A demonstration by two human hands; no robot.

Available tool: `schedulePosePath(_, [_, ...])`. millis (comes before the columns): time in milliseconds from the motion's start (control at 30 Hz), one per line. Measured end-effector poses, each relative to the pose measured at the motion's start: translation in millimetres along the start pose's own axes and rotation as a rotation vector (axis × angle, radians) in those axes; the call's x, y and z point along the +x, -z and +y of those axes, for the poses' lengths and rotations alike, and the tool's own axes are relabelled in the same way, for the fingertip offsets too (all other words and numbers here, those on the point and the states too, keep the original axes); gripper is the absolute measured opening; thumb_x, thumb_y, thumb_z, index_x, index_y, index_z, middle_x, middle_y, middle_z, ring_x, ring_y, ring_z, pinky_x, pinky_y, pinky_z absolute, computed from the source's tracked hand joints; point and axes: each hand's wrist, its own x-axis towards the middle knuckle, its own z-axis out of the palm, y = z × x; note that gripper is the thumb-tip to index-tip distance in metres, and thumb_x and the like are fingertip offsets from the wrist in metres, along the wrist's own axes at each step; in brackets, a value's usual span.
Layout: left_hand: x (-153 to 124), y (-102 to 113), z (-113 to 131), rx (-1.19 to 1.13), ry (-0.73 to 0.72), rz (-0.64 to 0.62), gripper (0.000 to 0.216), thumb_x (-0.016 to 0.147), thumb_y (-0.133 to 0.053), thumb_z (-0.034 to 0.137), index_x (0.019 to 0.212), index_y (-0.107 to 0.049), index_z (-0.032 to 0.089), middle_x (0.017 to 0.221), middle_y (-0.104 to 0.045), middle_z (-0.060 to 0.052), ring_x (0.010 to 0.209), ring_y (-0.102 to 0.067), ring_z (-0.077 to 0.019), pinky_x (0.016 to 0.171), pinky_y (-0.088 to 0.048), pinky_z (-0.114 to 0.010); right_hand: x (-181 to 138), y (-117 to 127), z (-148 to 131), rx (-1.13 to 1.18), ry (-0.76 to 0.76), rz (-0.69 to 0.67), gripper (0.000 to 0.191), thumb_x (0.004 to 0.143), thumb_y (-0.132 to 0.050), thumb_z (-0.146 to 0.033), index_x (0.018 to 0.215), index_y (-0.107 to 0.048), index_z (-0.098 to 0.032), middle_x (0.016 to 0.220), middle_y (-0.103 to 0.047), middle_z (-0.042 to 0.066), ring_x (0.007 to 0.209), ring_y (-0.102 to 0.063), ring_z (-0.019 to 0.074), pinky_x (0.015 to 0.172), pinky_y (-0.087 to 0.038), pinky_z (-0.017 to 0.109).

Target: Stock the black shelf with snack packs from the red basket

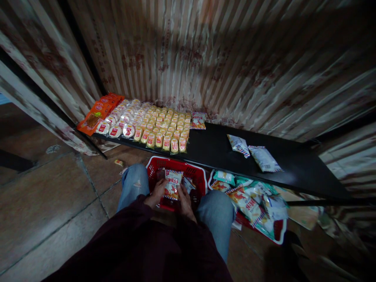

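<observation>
Between my knees, my left hand (160,192) and my right hand (185,199) grip a snack bag (173,184) from its two sides. The bag is white, red and orange with a striped edge, and it is held over a red basket (201,176). Inside that basket, another bag (188,183) shows partly behind my right hand. On the black shelf ahead, a similar snack bag (198,120) stands at the back beside rows of small yellow-wrapped cakes (166,141). Two more bags (237,144) lie farther right on the shelf, silvery white.
White round wrapped cakes (115,131) and orange packets (98,113) fill the shelf's left end. A second red basket (282,231), heaped with snack bags (248,203), stands at my right knee. One small wrapped piece (119,162) lies on the tiled floor. A striped curtain (188,58) hangs behind the shelf.
</observation>
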Motion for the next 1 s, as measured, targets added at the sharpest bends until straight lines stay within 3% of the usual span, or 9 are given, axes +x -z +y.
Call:
schedulePosePath(267, [-4.1, 1.0, 4.6, -0.014, -0.036, -0.010, 0.038, 0.062, -0.072, 0.048, 0.083, -0.066, 0.017, 0.082, -0.070, -0.005, 0.074, -0.065, -0.0194, 0.068, -0.051, -0.030, 0.4, 0.3, 6.3, 0.017, 0.009, -0.104, 0.062, 0.058, -0.082, -0.046, 0.112, -0.065, -0.020, 0.087, -0.075, 0.006, 0.083, -0.071, 0.0285, 0.076, -0.056, 0.041])
schedulePosePath(567, [9.0, 0.2, -8.5, 0.019, -0.036, 0.027, 0.039, 0.066, -0.070, 0.051, 0.085, -0.064, 0.017, 0.078, -0.069, -0.005, 0.074, -0.065, -0.0196, 0.068, -0.050, -0.029, 2.8, 3.1, 10.3, 0.018, -0.019, -0.044, 0.052, 0.056, -0.082, -0.048, 0.097, -0.070, -0.019, 0.079, -0.075, 0.005, 0.083, -0.071, 0.0293, 0.074, -0.056, 0.041])
schedulePosePath(1000, [-2.8, -4.9, 4.5, -0.053, -0.087, -0.002, 0.043, 0.064, -0.071, 0.053, 0.086, -0.066, 0.016, 0.083, -0.071, -0.006, 0.073, -0.066, -0.0192, 0.066, -0.051, -0.027, 1.4, 3.1, 10.6, 0.037, -0.011, -0.044, 0.063, 0.055, -0.084, -0.045, 0.109, -0.067, -0.018, 0.083, -0.076, 0.005, 0.087, -0.070, 0.0293, 0.079, -0.056, 0.041])
